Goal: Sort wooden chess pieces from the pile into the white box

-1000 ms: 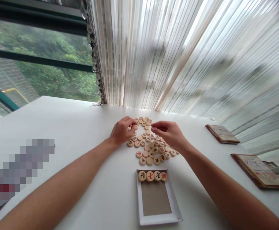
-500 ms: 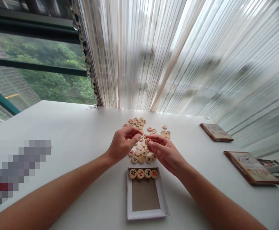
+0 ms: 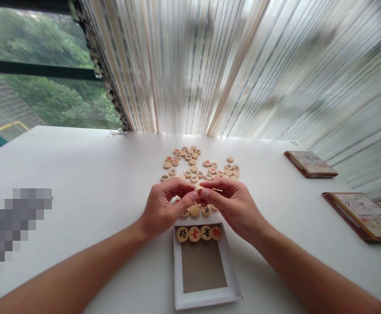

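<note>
Between the fingertips of both hands is a round wooden Chinese chess piece [image 3: 198,189], tilted on edge above the loose pieces. My left hand [image 3: 166,205] pinches it from the left, thumb and fingers together. My right hand [image 3: 238,203] grips it from the other side. Below the hands stands a shallow white box [image 3: 179,279] with a grey-brown bottom. A row of several pieces lies along its far end, faces up, among them a piece with a red character [image 3: 194,234]. My fingers partly hide the loose pieces beneath them.
Many loose chess pieces [image 3: 188,157] lie scattered on the white table [image 3: 95,174] beyond my hands, some face down. Two flat brown-edged boxes [image 3: 311,163] rest at the right. A string curtain [image 3: 183,65] hangs past the far edge. At the left is a pixelated patch.
My left hand has come over to the right and now touches the chess piece that the right hand held alone. The camera view has shifted slightly.
</note>
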`<action>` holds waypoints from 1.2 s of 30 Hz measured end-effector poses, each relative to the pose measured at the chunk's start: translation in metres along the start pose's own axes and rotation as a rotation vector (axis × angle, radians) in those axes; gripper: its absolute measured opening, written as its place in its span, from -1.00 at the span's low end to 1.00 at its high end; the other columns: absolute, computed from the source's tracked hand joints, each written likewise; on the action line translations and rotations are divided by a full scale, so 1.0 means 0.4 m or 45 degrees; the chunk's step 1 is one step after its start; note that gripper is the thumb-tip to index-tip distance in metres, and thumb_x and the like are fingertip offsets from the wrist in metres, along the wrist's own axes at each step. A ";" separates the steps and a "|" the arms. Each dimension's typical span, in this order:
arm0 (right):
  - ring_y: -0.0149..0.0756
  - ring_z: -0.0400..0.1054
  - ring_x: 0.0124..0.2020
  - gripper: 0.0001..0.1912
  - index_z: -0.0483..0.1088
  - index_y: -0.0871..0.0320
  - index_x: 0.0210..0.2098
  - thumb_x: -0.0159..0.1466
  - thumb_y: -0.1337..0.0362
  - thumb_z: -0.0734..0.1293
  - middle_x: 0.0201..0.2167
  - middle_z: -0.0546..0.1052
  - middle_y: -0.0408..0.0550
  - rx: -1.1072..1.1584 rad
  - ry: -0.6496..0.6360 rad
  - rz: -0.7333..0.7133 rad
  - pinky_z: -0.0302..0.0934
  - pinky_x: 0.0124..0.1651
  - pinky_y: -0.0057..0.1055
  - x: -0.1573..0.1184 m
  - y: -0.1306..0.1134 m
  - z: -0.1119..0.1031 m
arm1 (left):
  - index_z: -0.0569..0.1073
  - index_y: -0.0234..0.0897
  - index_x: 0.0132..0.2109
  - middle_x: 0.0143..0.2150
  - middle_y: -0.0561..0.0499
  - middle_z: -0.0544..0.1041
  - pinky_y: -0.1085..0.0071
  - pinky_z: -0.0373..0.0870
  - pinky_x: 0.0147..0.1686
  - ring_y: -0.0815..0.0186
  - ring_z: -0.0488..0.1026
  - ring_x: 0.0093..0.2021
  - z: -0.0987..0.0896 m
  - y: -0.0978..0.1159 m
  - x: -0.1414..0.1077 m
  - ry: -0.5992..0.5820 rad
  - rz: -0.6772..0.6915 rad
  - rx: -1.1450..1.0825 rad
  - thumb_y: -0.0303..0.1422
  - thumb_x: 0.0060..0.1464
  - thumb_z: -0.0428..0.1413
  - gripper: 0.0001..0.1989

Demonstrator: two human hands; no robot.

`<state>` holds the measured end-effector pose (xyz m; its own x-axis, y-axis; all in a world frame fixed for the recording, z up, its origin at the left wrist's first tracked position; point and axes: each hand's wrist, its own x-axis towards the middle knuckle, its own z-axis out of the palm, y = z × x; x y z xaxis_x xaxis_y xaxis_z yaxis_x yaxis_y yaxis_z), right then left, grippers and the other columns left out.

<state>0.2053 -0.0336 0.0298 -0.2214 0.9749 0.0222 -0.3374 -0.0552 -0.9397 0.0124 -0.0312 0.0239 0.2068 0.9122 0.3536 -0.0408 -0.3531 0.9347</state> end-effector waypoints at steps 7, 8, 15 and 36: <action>-0.28 0.62 -0.38 -0.82 0.71 0.06 -0.26 0.16 0.21 0.66 -0.38 0.71 -0.09 -0.043 -0.006 -0.015 0.56 -0.25 -0.34 -0.005 -0.001 0.010 | 0.65 -0.36 -0.20 -0.33 -0.11 0.68 0.37 0.59 -0.36 0.23 0.64 -0.35 -0.008 0.001 -0.005 0.000 0.026 0.046 -0.33 0.19 0.32 -0.86; -0.27 0.63 -0.36 -0.82 0.71 0.06 -0.26 0.16 0.21 0.66 -0.37 0.71 -0.08 -0.054 -0.008 -0.023 0.56 -0.23 -0.32 -0.006 -0.002 0.011 | 0.66 -0.35 -0.20 -0.33 -0.11 0.68 0.36 0.59 -0.36 0.22 0.64 -0.35 -0.008 0.001 -0.006 0.002 0.024 0.039 -0.33 0.19 0.32 -0.86; -0.26 0.61 -0.31 -0.82 0.70 0.02 -0.30 0.12 0.22 0.68 -0.35 0.70 -0.10 -0.113 -0.011 -0.073 0.54 -0.26 -0.36 -0.008 -0.004 0.020 | 0.68 -0.30 -0.23 -0.33 -0.09 0.65 0.41 0.53 -0.40 0.27 0.59 -0.34 -0.004 0.002 -0.003 0.036 0.084 0.056 -0.33 0.18 0.33 -0.89; -0.24 0.65 -0.29 -0.71 0.72 0.05 -0.17 0.12 0.19 0.68 -0.26 0.74 -0.03 0.009 0.007 0.136 0.59 -0.09 -0.23 -0.001 -0.007 0.009 | 0.70 -0.29 -0.07 -0.28 -0.09 0.74 0.39 0.71 -0.32 0.21 0.71 -0.31 0.001 -0.004 -0.003 0.050 -0.120 -0.238 -0.30 0.12 0.41 -0.75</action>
<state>0.2031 -0.0345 0.0335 -0.2512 0.9646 -0.0801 -0.3187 -0.1606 -0.9342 0.0125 -0.0317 0.0219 0.1798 0.9481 0.2621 -0.2042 -0.2247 0.9528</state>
